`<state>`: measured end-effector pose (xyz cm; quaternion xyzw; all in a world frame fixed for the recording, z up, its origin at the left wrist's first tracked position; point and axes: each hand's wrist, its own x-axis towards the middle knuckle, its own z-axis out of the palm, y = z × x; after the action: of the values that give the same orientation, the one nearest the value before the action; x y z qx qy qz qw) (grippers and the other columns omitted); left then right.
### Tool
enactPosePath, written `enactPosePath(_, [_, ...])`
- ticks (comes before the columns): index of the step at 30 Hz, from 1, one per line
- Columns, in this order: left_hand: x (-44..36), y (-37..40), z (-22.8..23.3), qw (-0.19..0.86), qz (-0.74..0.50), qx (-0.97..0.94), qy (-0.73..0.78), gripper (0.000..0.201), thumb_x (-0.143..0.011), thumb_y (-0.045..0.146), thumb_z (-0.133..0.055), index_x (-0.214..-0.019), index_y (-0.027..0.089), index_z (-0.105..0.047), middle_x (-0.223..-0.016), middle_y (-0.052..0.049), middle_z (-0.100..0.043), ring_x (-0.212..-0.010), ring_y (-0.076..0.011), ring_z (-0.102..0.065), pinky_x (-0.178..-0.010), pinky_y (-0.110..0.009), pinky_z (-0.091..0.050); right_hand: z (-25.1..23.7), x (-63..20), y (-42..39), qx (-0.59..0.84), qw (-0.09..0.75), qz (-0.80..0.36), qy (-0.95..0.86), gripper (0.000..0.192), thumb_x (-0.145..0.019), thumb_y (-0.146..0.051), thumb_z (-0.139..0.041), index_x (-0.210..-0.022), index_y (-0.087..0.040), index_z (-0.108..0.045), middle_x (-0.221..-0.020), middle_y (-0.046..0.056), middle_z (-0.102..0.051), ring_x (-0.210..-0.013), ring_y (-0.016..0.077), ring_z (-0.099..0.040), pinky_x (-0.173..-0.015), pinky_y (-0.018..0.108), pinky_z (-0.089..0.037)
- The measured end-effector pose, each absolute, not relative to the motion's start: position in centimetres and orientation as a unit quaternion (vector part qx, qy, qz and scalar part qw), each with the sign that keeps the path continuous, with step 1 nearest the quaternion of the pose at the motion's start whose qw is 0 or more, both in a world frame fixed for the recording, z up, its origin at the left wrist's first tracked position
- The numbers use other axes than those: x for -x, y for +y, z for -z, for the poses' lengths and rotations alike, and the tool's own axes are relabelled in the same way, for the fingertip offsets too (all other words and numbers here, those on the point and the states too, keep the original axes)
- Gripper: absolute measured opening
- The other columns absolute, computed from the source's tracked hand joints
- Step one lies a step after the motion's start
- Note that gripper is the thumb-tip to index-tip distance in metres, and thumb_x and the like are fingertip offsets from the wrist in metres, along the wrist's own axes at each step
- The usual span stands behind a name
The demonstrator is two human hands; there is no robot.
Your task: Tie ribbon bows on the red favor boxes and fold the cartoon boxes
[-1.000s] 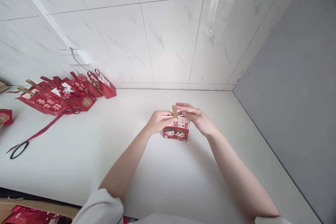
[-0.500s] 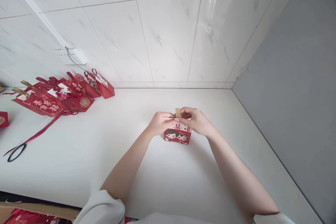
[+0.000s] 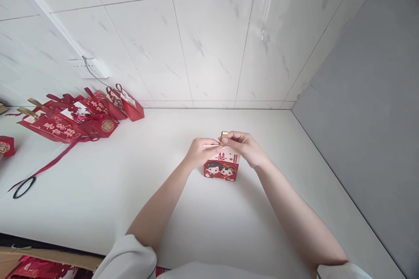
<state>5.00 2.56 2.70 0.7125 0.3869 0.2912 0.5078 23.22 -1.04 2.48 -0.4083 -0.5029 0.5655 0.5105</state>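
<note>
A heap of red gift bags [image 3: 78,115] is seen on the white counter [image 3: 108,183], below a wall socket [image 3: 90,69]; a red ribbon [image 3: 39,170] trails from the heap.

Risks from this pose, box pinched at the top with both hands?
1. Both hands, left hand and right hand, pinch the gold handle at the top of the small red box; uneven pressure might crease or tear the thin card.
2. The box stands on the smooth white counter with nothing bracing its base, so it may slide or tip.
</note>
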Motion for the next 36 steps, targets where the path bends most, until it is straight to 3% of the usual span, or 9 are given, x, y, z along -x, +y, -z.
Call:
enactPosePath(5, [-4.9, 2.4, -3.2, 0.498, -0.272, -0.723, 0.394, 0.028, -0.074, 0.043, -0.072, -0.073, 0.015, -0.073, -0.067, -0.001, -0.066, -0.065, -0.0134, -0.060, -0.061, -0.022, -0.044, -3.1, -23.1, -1.3, 0.448, 0.534, -0.486, -0.528, 0.027, -0.079, -0.046, -0.070, -0.084, -0.020, -0.072, -0.087, 0.004, -0.072, -0.087, 0.0181, -0.063, -0.081, 0.032, -0.048])
enactPosePath(12, [-5.0, 1.9, -3.7, 0.464, -0.274, -0.753, 0.378, 0.023, -0.076, 0.039, -0.070, -0.071, 0.016, -0.073, -0.071, -0.002, -0.069, -0.068, -0.0140, -0.063, -0.063, -0.022, -0.048, -3.3, -23.1, -1.7, 0.493, 0.560, -0.397, -0.535, 0.026, -0.079, -0.046, -0.071, -0.075, -0.020, -0.072, -0.078, 0.004, -0.071, -0.074, 0.0171, -0.062, -0.073, 0.032, -0.048])
enactPosePath(16, [-5.1, 1.9, -3.4, 0.454, -0.266, -0.759, 0.385, 0.025, -0.077, 0.040, -0.069, -0.072, 0.016, -0.072, -0.072, -0.002, -0.070, -0.070, -0.0149, -0.065, -0.064, -0.022, -0.049, -3.1, -22.6, -1.6, 0.462, 0.588, -0.432, -0.504, 0.024, -0.079, -0.043, -0.072, -0.070, -0.020, -0.069, -0.074, 0.002, -0.068, -0.074, 0.0158, -0.061, -0.075, 0.031, -0.049])
enactPosePath(20, [-4.8, 2.1, -3.5, 0.510, -0.224, -0.732, 0.392, 0.023, -0.076, 0.040, -0.070, -0.079, 0.017, -0.072, -0.080, -0.003, -0.073, -0.078, -0.0185, -0.069, -0.067, -0.024, -0.052, -3.8, -23.3, -1.6, 0.430, 0.625, -0.453, -0.468, 0.024, -0.081, -0.044, -0.069, -0.072, -0.021, -0.068, -0.079, 0.002, -0.068, -0.078, 0.0151, -0.062, -0.080, 0.031, -0.051])
enactPosePath(23, [-4.4, 2.3, -3.9, 0.534, -0.206, -0.726, 0.380, 0.023, -0.074, 0.038, -0.072, -0.087, 0.019, -0.072, -0.093, -0.003, -0.074, -0.091, -0.0210, -0.070, -0.074, -0.026, -0.054, -4.9, -24.8, -2.2, 0.471, 0.568, -0.417, -0.531, 0.023, -0.084, -0.045, -0.066, -0.080, -0.022, -0.069, -0.087, 0.003, -0.070, -0.083, 0.0159, -0.063, -0.083, 0.031, -0.049])
enactPosePath(29, [-3.6, 2.4, -4.7, 0.398, -0.234, -0.797, 0.390, 0.017, -0.081, 0.034, -0.063, -0.089, 0.022, -0.073, -0.094, -0.001, -0.073, -0.089, -0.0172, -0.067, -0.077, -0.026, -0.050, -5.3, -25.5, -3.2, 0.527, 0.347, -0.386, -0.673, 0.019, -0.082, -0.041, -0.064, -0.086, -0.024, -0.072, -0.091, 0.001, -0.071, -0.084, 0.0175, -0.063, -0.078, 0.030, -0.046])
enactPosePath(36, [-4.0, 1.7, -4.5, 0.352, -0.257, -0.817, 0.378, 0.016, -0.086, 0.031, -0.057, -0.088, 0.022, -0.071, -0.089, 0.000, -0.072, -0.082, -0.0151, -0.065, -0.076, -0.026, -0.049, -4.9, -24.4, -3.1, 0.599, 0.302, -0.325, -0.666, 0.020, -0.085, -0.036, -0.054, -0.077, -0.025, -0.069, -0.076, -0.001, -0.069, -0.071, 0.0151, -0.058, -0.064, 0.027, -0.041])
